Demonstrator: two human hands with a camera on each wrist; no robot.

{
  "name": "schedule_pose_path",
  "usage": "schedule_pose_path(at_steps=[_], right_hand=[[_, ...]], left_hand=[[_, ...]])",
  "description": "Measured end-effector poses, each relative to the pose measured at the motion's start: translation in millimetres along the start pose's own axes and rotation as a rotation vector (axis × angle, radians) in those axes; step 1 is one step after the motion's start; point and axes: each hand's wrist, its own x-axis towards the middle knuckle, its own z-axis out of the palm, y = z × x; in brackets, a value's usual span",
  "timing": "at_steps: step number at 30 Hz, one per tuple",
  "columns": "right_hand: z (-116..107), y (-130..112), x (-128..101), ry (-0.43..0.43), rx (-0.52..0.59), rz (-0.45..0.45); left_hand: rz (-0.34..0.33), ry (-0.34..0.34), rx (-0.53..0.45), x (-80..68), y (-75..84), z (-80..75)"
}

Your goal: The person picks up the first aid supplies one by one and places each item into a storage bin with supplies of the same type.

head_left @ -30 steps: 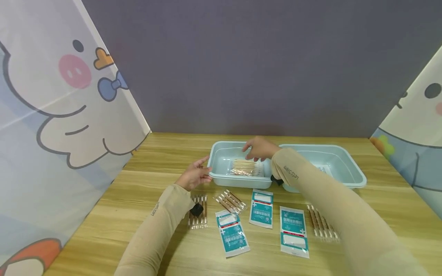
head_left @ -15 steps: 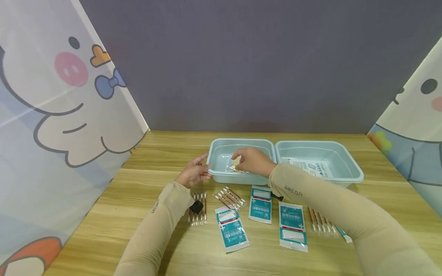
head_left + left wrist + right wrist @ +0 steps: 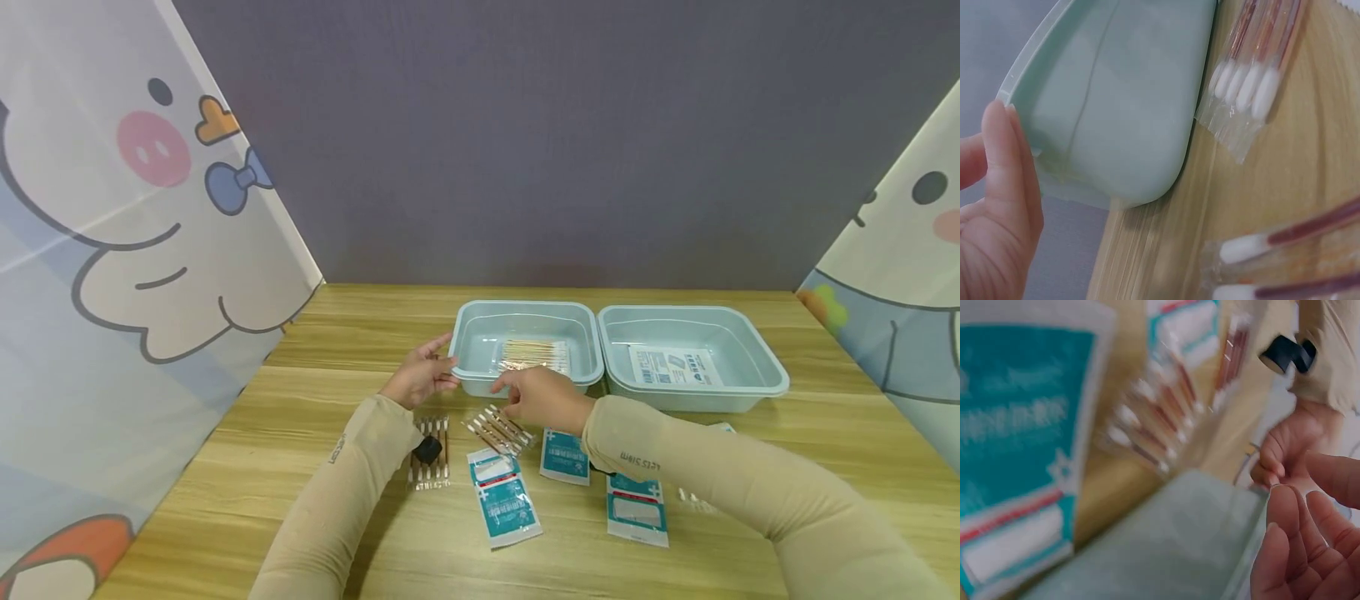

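Note:
My left hand (image 3: 423, 375) holds the left corner of a light blue plastic basin (image 3: 468, 308), fingertips at its rim in the left wrist view. My right hand (image 3: 547, 400) is over the basin's front edge, fingers loosely bent and nothing between them. Just below its fingertips lies a clear pack of brown-stick cotton swabs (image 3: 495, 433), blurred in the right wrist view. Inside the basin is a bag of wooden-stick cotton swabs (image 3: 536, 354). Another pack of brown-stick swabs (image 3: 429, 475) lies beside my left wrist.
A second blue basin (image 3: 776, 375) stands to the right with a white printed packet (image 3: 675, 367) inside. Teal-and-white dressing packets (image 3: 506, 508) lie in front on the wooden table (image 3: 360, 333). My right forearm partly covers more packets. A grey wall (image 3: 525, 167) rises behind.
My right hand has drawn back from inside the left basin to its front edge, over the swab pack, uncovering the bag inside. The left hand stays at the rim.

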Motion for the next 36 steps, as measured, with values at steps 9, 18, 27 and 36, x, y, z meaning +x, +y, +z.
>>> schedule_pose_path(at_steps=[9, 18, 27, 36], right_hand=[[24, 11, -8, -0.004, -0.007, -0.094], [36, 18, -11, -0.012, -0.04, -0.096], [39, 24, -8, -0.047, 0.017, -0.064], [44, 23, -5, -0.08, 0.066, -0.014]], left_hand=[[-0.009, 0.013, -0.021, -0.6, -0.9, 0.4], [-0.008, 0.01, -0.02, -0.6, -1.4, 0.8], [0.003, 0.003, -0.024, -0.8, 0.4, 1.9], [0.0, 0.012, -0.017, -0.7, -0.9, 0.8]])
